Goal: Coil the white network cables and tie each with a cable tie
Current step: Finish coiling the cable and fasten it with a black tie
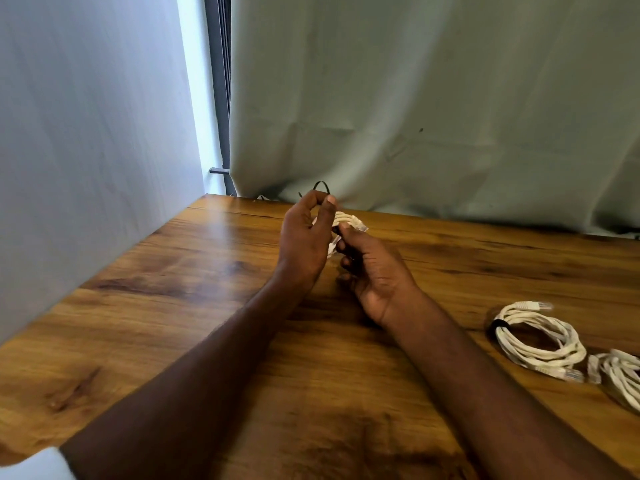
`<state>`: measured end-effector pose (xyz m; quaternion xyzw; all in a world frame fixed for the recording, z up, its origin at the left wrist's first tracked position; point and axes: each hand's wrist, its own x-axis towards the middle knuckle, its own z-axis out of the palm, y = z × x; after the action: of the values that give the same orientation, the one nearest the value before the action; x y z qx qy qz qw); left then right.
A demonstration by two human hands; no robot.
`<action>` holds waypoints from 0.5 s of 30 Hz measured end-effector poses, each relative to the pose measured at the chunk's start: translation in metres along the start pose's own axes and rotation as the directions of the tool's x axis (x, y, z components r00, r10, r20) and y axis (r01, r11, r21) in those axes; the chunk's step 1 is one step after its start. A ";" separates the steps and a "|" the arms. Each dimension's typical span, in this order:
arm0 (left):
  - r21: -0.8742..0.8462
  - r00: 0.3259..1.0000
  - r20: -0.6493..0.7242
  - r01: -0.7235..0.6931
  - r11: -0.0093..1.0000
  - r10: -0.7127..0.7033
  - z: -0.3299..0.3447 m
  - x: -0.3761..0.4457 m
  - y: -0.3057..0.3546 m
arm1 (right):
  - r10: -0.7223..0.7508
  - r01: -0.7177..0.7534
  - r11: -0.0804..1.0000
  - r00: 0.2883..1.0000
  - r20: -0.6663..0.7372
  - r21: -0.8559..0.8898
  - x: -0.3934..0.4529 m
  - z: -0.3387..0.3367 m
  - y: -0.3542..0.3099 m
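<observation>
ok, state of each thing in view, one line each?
left hand: raised above the table, pinching the black cable tie
right hand: gripping the coiled cable
coiled cable: bundled, held between both hands
black cable tie: looped above the left fingers; whether it is fastened cannot be told
tied coil: lying on the table, black tie on
second coil: on the table, cut by the frame edge

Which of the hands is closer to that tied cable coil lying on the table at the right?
The right hand. It holds a cable bundle at mid-table, to the left of the tied coil. The left hand sits just beyond it, farther left.
</observation>
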<state>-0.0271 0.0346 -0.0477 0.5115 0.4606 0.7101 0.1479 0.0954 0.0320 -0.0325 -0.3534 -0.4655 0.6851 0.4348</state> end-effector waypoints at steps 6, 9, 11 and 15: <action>0.013 0.995 -0.085 0.058 0.998 -0.056 -0.021 0.010 -0.001 | -0.260 0.197 0.874 0.962 -0.084 -0.444 -0.009 0.000 -0.005; 0.008 0.985 -0.141 0.099 0.995 -0.097 -0.028 0.014 -0.004 | -0.519 0.415 0.677 0.855 0.005 -0.608 -0.010 0.003 -0.002; -0.028 0.969 -0.196 0.147 0.989 -0.149 -0.034 0.018 -0.007 | -0.606 0.531 0.636 0.793 0.065 -0.560 -0.012 0.003 -0.006; -0.074 0.930 -0.266 0.245 0.967 -0.256 -0.042 0.022 -0.008 | -0.735 0.713 0.565 0.664 0.140 -0.415 -0.016 -0.002 -0.020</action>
<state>-0.0751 0.0327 -0.0432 0.3428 0.5239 0.7581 0.1822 0.1081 0.0215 -0.0125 -0.2356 -0.6989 0.3153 0.5972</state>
